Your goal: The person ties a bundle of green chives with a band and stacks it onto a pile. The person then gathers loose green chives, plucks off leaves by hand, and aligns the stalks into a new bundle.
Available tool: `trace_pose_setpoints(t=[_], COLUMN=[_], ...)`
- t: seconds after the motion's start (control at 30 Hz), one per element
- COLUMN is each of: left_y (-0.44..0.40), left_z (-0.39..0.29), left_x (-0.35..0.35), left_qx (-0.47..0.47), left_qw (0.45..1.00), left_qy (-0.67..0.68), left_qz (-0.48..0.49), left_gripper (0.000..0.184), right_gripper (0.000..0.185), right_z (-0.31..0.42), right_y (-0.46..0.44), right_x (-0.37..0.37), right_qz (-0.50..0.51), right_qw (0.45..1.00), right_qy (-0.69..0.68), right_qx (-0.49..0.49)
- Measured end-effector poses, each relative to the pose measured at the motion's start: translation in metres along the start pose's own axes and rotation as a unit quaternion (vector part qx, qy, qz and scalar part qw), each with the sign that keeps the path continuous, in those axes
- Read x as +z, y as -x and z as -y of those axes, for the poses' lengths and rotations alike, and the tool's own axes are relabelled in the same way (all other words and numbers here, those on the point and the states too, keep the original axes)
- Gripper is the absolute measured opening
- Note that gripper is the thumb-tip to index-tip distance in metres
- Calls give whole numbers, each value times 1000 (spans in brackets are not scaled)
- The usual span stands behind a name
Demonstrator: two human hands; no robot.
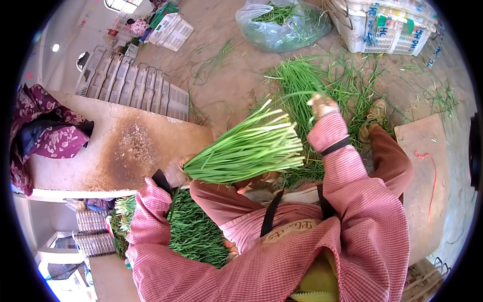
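A thick bunch of long green stalks with pale cut ends point(246, 148) lies across the lap, its pale ends fanned out to the right. My left hand point(177, 172) is wrapped round the bunch at its left end. Over a loose green pile point(297, 83) on the floor, my right hand point(322, 105) is closed with a few green blades between its fingers. More dark green leaves point(196, 226) lie below my left forearm.
A board table point(151, 146) with a floral cloth point(60, 136) stands at left. Stacked crates point(136, 83) are behind it. A plastic bag of greens point(282, 25) and white baskets point(387, 30) sit at the back. A board with red string point(420, 186) is at right.
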State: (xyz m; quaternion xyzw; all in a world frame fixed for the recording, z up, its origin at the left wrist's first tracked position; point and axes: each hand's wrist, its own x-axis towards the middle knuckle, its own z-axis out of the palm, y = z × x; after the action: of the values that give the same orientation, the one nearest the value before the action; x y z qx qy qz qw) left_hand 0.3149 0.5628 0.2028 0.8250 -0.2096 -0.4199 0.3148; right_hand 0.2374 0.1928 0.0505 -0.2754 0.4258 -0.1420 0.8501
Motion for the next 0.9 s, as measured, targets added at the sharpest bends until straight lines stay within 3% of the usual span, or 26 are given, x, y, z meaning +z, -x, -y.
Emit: trace_pose_setpoints(t=[0.03,0.1,0.17,0.2,0.23,0.27,0.3,0.37,0.43,0.5,0.57,0.6,0.63,0.7,0.73,0.77,0.8,0.83,0.87,0.9], left_y=[4,11,15,15,15,17,17,18,19,15,15,17,17,20,20,25,28,28,27,25], left_z=[12,38,53,51,48,41,30,11,17,15,9,-1,-1,9,26,26,23,21,27,27], left_x=[-7,-13,-14,-13,-13,-9,-3,13,16,19,25,26,28,29,22,23,24,23,21,18], left_qx=[-52,-105,-50,-32,-58,-85,-84,13,29,56,95,103,104,58,91,87,71,58,21,21], left_qw=[977,909,964,976,965,951,952,997,996,994,989,987,986,992,993,993,994,995,969,969], left_qy=[205,402,261,212,255,297,295,36,17,0,9,-81,-82,62,20,22,22,19,242,242], left_qz=[13,23,-23,-40,-27,-12,-9,-67,-82,-98,-115,-97,-101,-91,-78,-82,-79,-73,-39,-36], left_gripper=[41,40,37,36,37,39,39,39,39,39,38,40,40,42,43,43,43,42,41,41], right_gripper=[10,10,13,13,17,23,30,39,43,41,33,27,18,14,12,11,14,21,26,31], right_z=[22,38,40,43,48,53,52,41,41,40,15,0,-11,-4,9,7,16,26,28,28], right_y=[-2,-30,-42,-25,-6,20,39,60,74,71,49,41,37,41,40,8,-13,-4,4,13], right_x=[-17,-55,-102,-98,-96,-89,-82,-67,-42,-13,5,14,19,18,13,-4,-20,-35,-43,-50], right_qz=[-73,-58,189,190,135,62,-20,-58,86,103,241,291,334,305,235,179,101,105,185,255], right_qw=[997,988,981,981,943,785,530,581,666,697,821,862,886,901,943,968,977,964,873,731], right_qy=[-9,-137,-44,-43,295,595,819,669,540,553,427,353,273,234,174,26,27,145,275,392], right_qx=[-16,-40,11,11,-80,-158,-218,-459,-508,-445,-293,-219,-170,-199,-159,-176,-183,-199,-359,-496])
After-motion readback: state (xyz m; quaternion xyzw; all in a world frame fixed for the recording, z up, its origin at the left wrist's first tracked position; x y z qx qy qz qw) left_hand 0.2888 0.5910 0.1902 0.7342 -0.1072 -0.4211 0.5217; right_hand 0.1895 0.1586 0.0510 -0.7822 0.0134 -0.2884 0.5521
